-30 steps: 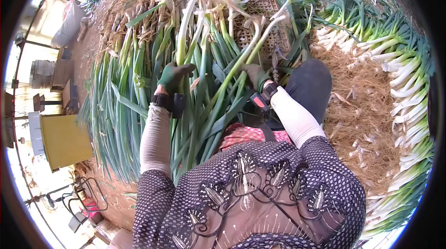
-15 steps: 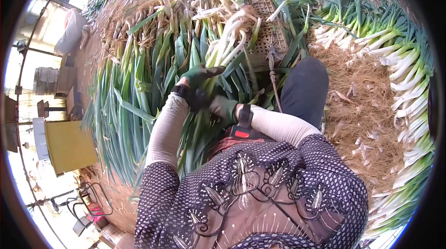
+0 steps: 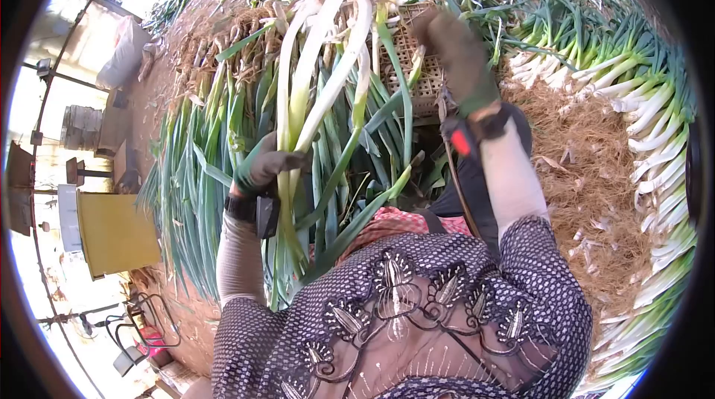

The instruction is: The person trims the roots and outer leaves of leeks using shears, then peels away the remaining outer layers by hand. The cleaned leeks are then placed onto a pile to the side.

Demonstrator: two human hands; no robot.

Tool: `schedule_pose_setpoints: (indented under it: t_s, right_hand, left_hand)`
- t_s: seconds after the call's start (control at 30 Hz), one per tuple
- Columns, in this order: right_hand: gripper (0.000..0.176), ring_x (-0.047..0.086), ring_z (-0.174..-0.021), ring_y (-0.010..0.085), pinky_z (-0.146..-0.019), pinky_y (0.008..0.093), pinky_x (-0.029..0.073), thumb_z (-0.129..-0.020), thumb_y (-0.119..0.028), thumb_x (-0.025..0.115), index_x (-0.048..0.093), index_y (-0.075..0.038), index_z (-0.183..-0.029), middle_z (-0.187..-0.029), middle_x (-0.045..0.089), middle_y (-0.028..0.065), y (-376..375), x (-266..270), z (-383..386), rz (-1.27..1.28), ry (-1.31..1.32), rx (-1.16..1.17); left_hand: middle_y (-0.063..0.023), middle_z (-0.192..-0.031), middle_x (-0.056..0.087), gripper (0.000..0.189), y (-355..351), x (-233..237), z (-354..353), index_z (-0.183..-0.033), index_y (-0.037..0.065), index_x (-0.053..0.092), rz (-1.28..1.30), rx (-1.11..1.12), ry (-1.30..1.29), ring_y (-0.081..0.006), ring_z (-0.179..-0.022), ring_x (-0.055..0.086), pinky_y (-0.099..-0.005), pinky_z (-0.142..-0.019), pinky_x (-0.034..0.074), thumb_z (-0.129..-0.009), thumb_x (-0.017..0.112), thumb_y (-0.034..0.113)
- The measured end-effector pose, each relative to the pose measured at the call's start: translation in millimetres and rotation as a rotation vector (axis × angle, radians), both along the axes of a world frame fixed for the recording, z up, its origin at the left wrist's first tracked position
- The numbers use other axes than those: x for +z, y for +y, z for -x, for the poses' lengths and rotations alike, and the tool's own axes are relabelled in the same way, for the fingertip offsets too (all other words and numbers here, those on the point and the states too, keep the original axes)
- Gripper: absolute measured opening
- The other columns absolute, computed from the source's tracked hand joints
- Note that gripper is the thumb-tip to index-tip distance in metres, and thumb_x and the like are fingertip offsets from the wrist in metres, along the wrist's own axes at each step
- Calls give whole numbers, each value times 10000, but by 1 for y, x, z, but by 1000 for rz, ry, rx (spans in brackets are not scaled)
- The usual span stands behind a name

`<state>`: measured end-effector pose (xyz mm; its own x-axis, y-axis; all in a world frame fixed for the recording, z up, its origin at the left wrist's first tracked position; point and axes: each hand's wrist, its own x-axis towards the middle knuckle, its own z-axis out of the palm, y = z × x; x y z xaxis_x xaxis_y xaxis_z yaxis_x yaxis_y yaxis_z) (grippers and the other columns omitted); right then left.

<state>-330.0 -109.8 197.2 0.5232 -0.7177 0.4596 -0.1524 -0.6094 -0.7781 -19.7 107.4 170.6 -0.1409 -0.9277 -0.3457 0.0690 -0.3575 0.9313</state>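
My left hand (image 3: 268, 164), in a green and dark glove, is wrapped round a few green onions (image 3: 305, 93) with long white stems. Their white ends point away from me and the leaves hang toward my lap. My right hand (image 3: 458, 60), gloved and blurred, is raised over the right edge of the woven basket (image 3: 406, 64), apart from the stalks; its fingers are smeared by motion. Behind and left of the held stalks lies a thick pile of untrimmed onions (image 3: 194, 131) with brown roots.
Cleaned onions (image 3: 648, 116) lie in a curved row at the right, around a heap of cut roots (image 3: 588, 183). A yellow box (image 3: 119, 233) stands at the left. A thin rod (image 3: 458, 183) slants beside my knee.
My left hand has moved left and down with the stalks, which now stand higher and fanned out. My right hand has left the bunch near my lap and swung up and right.
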Motion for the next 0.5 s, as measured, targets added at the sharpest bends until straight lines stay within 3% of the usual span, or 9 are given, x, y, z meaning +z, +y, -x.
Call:
schedule_pose_setpoints:
  t_s: [0.07,0.1,0.13,0.23,0.3,0.37,0.43,0.47,0.5]
  right_hand:
    - [334,652,-960,207,-828,296,535,-969,-207,573,530,-60,-1266,-1072,650,113,-51,4,2,-249,-440,42]
    - [356,634,-898,187,-779,296,518,-948,-192,595,534,-66,-1275,-1030,646,96,-69,9,-2,-354,-608,45]
    - [304,589,-791,121,-692,282,477,-925,-142,603,589,-76,-1221,-919,643,40,-69,24,-12,-445,-649,17]
    - [407,629,-938,187,-809,327,500,-937,-276,592,548,-46,-1270,-1012,669,104,-110,-49,-22,110,-31,-141]
    - [514,631,-1069,236,-905,353,522,-995,-356,549,443,11,-1340,-1087,653,151,-71,-47,-50,424,-79,-5]
    - [473,644,-1010,227,-844,357,540,-984,-281,573,454,0,-1345,-1046,658,141,-39,-45,-50,135,-78,271]
    - [406,661,-909,213,-786,370,547,-987,-224,543,515,-12,-1331,-1000,669,111,-24,-53,-51,-825,-80,554]
    - [426,657,-927,216,-842,353,533,-905,-251,628,581,-41,-1273,-1039,675,98,-36,-54,-42,-221,135,464]
    - [386,659,-917,223,-834,351,533,-895,-229,625,595,-44,-1232,-1030,678,103,-49,-54,-31,18,266,346]
  left_hand:
    - [-89,-915,673,484,9,10,11,-1198,-33,569,32,-38,115,-167,-807,661,-283,-739,536,-785,710,174]
    - [-88,-844,625,659,10,6,14,-1187,-43,567,6,-12,56,-182,-761,625,-294,-679,520,-624,759,239]
    - [-92,-841,628,662,10,14,24,-1189,-45,567,-16,-20,40,-186,-749,625,-297,-676,520,-621,755,239]
    - [-100,-819,630,606,6,20,40,-1156,-40,581,-40,-35,17,-204,-701,619,-303,-684,517,-631,739,218]
    - [-94,-833,630,590,4,19,44,-1145,-39,582,-18,-2,49,-193,-716,615,-303,-685,517,-631,733,209]
    - [-86,-837,629,549,3,20,42,-1143,-35,580,-14,16,74,-182,-721,610,-297,-685,515,-665,728,191]
    - [-78,-862,634,515,4,15,31,-1162,-27,568,-7,-4,61,-168,-754,618,-290,-714,518,-712,715,179]
    - [-73,-885,640,503,6,5,19,-1182,-21,557,-3,-36,37,-158,-785,628,-286,-745,523,-744,705,175]
    - [-68,-908,646,490,10,-1,8,-1202,-15,546,0,-71,12,-149,-815,638,-281,-775,528,-775,694,172]
